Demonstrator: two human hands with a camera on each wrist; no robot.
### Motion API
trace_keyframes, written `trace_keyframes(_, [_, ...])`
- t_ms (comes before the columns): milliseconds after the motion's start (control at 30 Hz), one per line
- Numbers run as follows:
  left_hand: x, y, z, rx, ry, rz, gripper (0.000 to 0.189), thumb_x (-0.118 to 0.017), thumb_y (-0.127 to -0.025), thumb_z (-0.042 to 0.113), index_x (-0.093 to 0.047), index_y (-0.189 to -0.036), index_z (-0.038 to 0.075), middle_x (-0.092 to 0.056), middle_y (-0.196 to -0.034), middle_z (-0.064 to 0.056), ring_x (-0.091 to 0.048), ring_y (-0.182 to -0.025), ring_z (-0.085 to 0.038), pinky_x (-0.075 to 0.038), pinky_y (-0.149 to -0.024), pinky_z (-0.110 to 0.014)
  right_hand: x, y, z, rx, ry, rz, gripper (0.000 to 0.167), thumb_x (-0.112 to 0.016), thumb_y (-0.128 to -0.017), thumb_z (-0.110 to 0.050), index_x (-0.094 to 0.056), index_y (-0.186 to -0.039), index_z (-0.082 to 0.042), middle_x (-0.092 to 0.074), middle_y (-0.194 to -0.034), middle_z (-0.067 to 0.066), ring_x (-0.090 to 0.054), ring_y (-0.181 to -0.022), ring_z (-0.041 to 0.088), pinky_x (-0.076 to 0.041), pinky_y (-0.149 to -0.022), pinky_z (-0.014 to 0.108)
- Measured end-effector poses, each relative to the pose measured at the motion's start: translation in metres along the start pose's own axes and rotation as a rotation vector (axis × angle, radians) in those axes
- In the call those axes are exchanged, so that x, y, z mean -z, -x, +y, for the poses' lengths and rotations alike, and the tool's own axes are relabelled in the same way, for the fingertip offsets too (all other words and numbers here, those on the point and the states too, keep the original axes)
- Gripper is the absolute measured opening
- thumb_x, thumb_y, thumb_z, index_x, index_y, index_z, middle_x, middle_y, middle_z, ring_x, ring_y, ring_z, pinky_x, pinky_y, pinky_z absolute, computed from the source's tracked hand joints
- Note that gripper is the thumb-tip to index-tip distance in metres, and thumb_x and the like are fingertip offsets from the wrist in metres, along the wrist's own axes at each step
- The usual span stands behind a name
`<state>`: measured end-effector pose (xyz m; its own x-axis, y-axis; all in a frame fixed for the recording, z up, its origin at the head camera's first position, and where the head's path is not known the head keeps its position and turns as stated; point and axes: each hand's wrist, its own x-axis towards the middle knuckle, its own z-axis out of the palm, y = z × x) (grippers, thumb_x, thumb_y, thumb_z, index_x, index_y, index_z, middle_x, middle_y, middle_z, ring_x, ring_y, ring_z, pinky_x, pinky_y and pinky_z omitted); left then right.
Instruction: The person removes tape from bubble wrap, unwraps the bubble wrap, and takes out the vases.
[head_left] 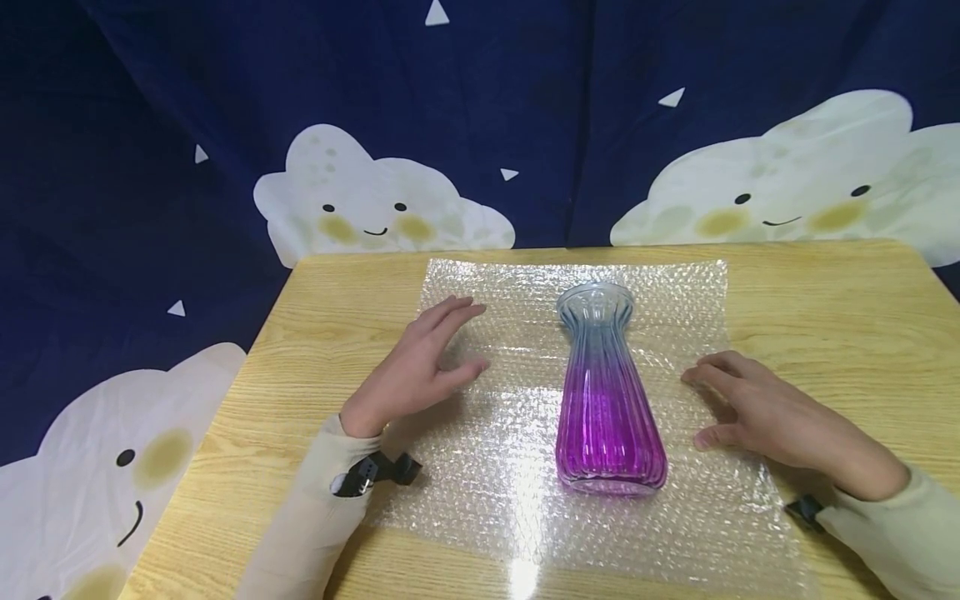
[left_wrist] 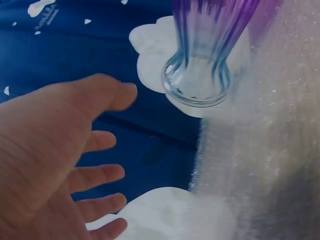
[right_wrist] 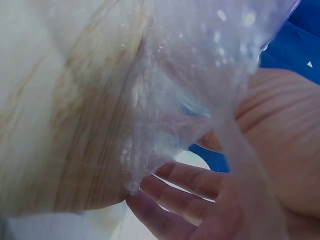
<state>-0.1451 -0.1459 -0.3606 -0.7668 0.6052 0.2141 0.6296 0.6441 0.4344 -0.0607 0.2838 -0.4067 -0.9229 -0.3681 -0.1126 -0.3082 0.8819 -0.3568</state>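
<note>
A ribbed glass vase (head_left: 609, 400), blue-tinted at the mouth and purple toward the base, lies on a sheet of bubble wrap (head_left: 517, 467) with its mouth toward the table's far edge. Left of the vase, and apart from it, my left hand (head_left: 420, 362) is held over the sheet's left side, fingers extended and holding nothing. To the vase's right, my right hand (head_left: 772, 412) is over the sheet's right edge, thumb and fingers spread apart. In the right wrist view, clear wrap (right_wrist: 200, 60) partly covers that hand; whether its fingertips touch the wrap is unclear.
The wooden table (head_left: 840, 308) extends past the sheet on both sides. Behind it hangs a dark blue curtain (head_left: 525, 83) printed with smiling clouds and white triangles. A small black camera (head_left: 405, 468) sits on the left wrist, another dark device (head_left: 805, 512) by the right wrist.
</note>
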Motion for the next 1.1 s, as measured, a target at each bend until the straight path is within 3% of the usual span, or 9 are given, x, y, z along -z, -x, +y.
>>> trace_keyframes(133, [-0.007,-0.002,-0.002,0.011,0.047,-0.049,0.071,-0.068,-0.098,0.045,-0.041,-0.158,0.017,-0.039,-0.166,-0.008,-0.028,-0.159,-0.035,-0.026,-0.128,-0.061,0.000,0.000,0.000,-0.006,-0.004,-0.007,0.081,-0.087,-0.076,-0.044,-0.058,-0.142,-0.007,-0.051,-0.145,0.028,-0.050,-0.130,0.051,-0.045,-0.104,0.072])
trace_keyframes(433, [-0.018,-0.004,-0.012,0.020,0.106,-0.104,0.075,-0.069,-0.096,0.048,-0.041,-0.158,0.017,-0.035,-0.168,-0.010,-0.033,-0.157,-0.035,-0.035,-0.123,-0.063,0.001,-0.001,-0.001,-0.013,-0.016,-0.012,0.080,-0.088,-0.077,-0.042,-0.059,-0.142,-0.007,-0.051,-0.145,0.028,-0.050,-0.130,0.051,-0.045,-0.104,0.072])
trace_keyframes(700, [-0.031,-0.006,-0.021,0.084,0.167,-0.194,0.087,-0.076,-0.089,0.053,-0.036,-0.161,0.026,-0.024,-0.173,-0.010,-0.014,-0.164,-0.032,-0.024,-0.124,-0.070,0.000,-0.001,0.000,-0.014,-0.018,-0.011,0.079,-0.088,-0.076,-0.042,-0.059,-0.142,-0.008,-0.051,-0.145,0.027,-0.050,-0.130,0.051,-0.045,-0.104,0.072])
trace_keyframes(900, [-0.037,-0.006,-0.027,0.105,0.150,-0.196,0.088,-0.077,-0.088,0.055,-0.037,-0.161,0.027,-0.026,-0.173,-0.010,-0.013,-0.164,-0.032,-0.024,-0.124,-0.070,0.000,-0.001,-0.001,-0.010,-0.013,-0.007,0.079,-0.089,-0.076,-0.041,-0.059,-0.141,-0.007,-0.052,-0.144,0.028,-0.051,-0.129,0.051,-0.045,-0.104,0.071])
trace_keyframes(1100, [-0.041,-0.006,-0.029,0.112,0.198,-0.226,0.086,-0.076,-0.089,0.054,-0.038,-0.160,0.027,-0.024,-0.173,-0.007,-0.014,-0.164,-0.032,-0.025,-0.124,-0.068,0.000,-0.001,0.000,0.000,-0.006,0.001,0.081,-0.089,-0.075,-0.042,-0.059,-0.141,-0.006,-0.052,-0.143,0.029,-0.051,-0.128,0.051,-0.046,-0.103,0.072])
